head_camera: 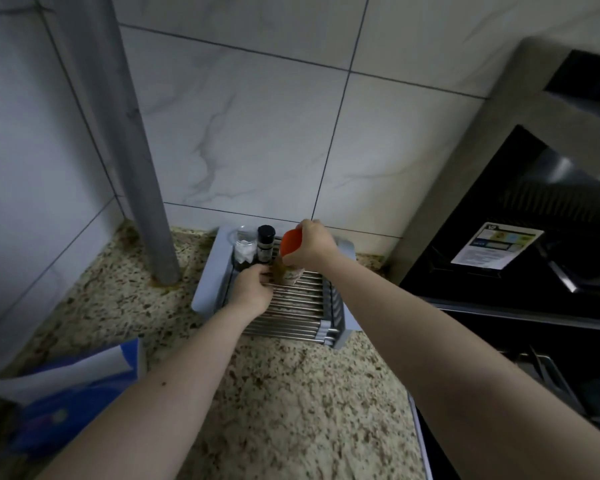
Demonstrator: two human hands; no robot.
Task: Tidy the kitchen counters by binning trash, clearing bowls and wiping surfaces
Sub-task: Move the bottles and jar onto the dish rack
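Head view of a speckled stone counter [291, 393] in a tiled corner. A grey rack [207, 271] with metal bars lies at the far side against the wall. The right hand [314, 244] grips the orange-capped bottle [289, 249] around its top, holding it upright at the rack's far end. The left hand [253, 289] reaches onto the bars with fingers curled near that bottle's base; whether it pinches anything cannot be told. A black-capped bottle [266, 244] and a clear jar [245, 245] stand just left. A grey pipe [146, 188] rises far left; a blue-and-white bag [84, 382] lies near left; a black stove [520, 265] sits right.
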